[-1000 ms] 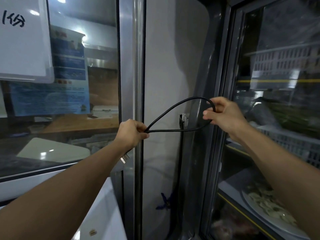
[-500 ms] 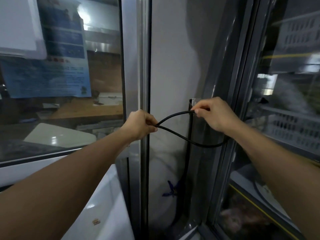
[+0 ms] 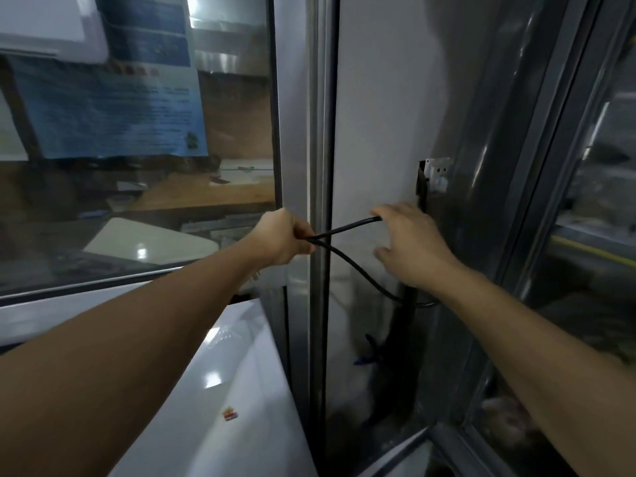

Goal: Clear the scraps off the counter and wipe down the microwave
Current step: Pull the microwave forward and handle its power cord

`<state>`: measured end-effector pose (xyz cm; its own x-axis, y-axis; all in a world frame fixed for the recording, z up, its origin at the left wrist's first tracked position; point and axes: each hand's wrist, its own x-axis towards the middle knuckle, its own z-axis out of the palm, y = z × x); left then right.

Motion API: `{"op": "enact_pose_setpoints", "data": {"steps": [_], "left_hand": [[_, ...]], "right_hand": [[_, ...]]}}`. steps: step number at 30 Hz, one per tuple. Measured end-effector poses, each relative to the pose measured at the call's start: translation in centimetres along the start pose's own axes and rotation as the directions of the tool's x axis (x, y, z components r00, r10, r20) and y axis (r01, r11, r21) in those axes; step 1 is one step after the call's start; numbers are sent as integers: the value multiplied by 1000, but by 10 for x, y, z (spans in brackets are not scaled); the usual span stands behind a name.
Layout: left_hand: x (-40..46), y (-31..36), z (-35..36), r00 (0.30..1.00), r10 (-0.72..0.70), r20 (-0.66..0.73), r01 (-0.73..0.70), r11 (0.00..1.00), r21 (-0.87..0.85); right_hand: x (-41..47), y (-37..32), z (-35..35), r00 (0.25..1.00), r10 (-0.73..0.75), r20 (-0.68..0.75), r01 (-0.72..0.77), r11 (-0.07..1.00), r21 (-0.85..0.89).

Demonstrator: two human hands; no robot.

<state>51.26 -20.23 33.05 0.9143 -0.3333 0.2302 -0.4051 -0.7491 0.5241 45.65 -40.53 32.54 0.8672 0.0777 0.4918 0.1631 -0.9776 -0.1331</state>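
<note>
Head view, frame centre: my left hand [image 3: 280, 237] pinches the black cord [image 3: 347, 261]; my right hand [image 3: 411, 246] has just spread open, loosening the loop, so wiping waits.

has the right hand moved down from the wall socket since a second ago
Yes. The right hand now sits below the wall socket, fingers spread; earlier it was level with it.

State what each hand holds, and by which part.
Left hand pinches the black cable where its two strands cross. Right hand is open, fingertips touching the loop's upper strand.
</note>
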Motion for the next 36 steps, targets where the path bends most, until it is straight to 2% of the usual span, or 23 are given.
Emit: {"op": "enact_pose_setpoints", "data": {"steps": [3,8,12,14,18,21,24,28,32,34,36], "left_hand": [[-2,-4,-2,1000,21,-9,-21,1000,15],[-7,-16,-3,998,59,-21,-59,998,-4],[-10,-22,-3,996,91,-22,-91,996,-5],[-10,-22,-2,995,92,-34,-93,996,-8],[-11,-25,-2,994,112,-22,-110,993,46],[-11,-33,-9,997,70,23,-72,994,76],[-10,-37,-12,993,14,115,-22,997,70],[-7,-37,-10,992,-22,127,23,1000,-5],[-6,-36,-6,993,-56,101,58,998,-13],[-6,-35,-3,993,-69,95,70,998,-3],[-5,-38,-3,993,-89,83,88,996,12]], "right_hand": [[3,-33,25,999,-45,-15,44,999,-21],[-2,-52,54,1000,8,21,-6,996,-91],[-2,-57,69,999,14,-34,-19,984,-176],[-2,-60,73,997,-3,-71,-8,988,-154],[-2,-57,82,998,6,-60,-4,1000,30],[0,-48,89,1000,7,-13,-5,991,130],[2,-37,98,1000,5,10,-7,983,185],[5,-22,107,998,-8,69,-13,956,295],[11,-23,107,991,-40,125,-32,849,527],[17,-27,103,993,-25,113,-53,768,639],[24,-25,98,997,-8,78,-47,731,681]]}}
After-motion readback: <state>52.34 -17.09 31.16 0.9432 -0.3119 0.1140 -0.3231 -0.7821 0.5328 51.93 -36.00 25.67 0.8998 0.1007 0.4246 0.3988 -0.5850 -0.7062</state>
